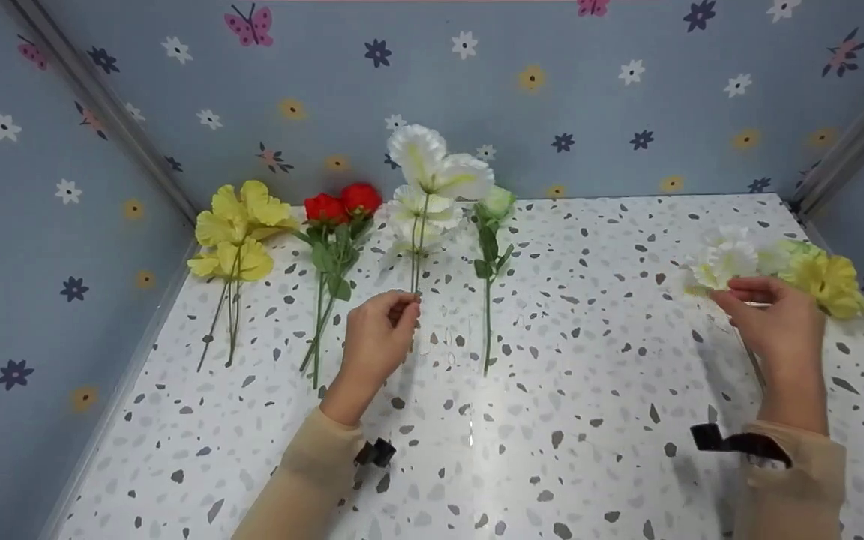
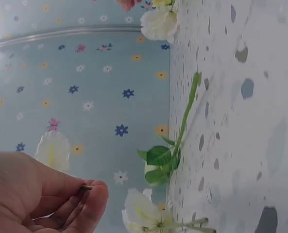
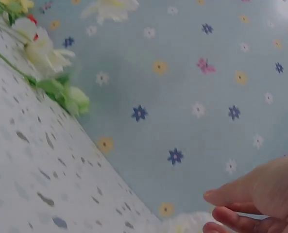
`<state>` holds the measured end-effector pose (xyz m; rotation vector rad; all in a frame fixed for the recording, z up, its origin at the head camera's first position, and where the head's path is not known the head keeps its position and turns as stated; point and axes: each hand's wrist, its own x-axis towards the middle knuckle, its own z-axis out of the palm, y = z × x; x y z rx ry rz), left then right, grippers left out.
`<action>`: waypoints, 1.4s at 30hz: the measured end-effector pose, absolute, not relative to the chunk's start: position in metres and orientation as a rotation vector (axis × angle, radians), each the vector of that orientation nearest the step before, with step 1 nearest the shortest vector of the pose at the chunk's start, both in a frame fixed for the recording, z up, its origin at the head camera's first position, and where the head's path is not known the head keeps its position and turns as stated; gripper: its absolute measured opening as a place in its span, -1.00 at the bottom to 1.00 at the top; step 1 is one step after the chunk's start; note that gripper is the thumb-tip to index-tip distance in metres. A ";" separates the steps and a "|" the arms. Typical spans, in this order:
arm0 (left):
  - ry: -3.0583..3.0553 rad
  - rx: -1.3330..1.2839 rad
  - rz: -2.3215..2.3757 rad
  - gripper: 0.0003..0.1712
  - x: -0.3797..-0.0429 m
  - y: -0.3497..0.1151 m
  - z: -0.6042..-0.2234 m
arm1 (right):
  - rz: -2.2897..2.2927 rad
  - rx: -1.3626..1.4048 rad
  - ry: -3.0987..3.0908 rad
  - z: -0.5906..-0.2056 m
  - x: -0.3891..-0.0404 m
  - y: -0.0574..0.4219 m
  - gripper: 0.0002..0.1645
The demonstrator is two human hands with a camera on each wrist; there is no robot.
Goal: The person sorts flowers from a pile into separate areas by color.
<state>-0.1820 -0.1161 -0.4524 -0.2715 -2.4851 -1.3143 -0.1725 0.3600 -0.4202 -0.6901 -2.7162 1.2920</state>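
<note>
My left hand (image 1: 379, 334) pinches a thin stem between thumb and fingertips. From that stem a white flower (image 1: 417, 154) rises above the table, and the stem's end (image 2: 87, 187) shows at the fingertips in the left wrist view. Behind it lie more white blossoms (image 1: 424, 217) on the table. Over on the right, my right hand (image 1: 773, 322) is beside another white flower (image 1: 728, 255). In the right wrist view, a gap separates its thumb from its loosely bent fingers, with nothing seen between them. That hand partly hides the flowers and stems there.
Yellow flowers (image 1: 241, 225) lie at the left, beside red roses (image 1: 342, 202). A pale green-white rose (image 1: 496, 204) lies right of the left hand. Another yellow flower (image 1: 829, 281) lies at the far right. Patterned walls (image 1: 432, 82) border the speckled table (image 1: 574, 465).
</note>
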 end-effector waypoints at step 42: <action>-2.897 -0.121 -0.896 -0.61 -0.192 -0.130 -0.478 | 1.114 -0.878 -3.123 -0.453 -0.166 0.411 -0.35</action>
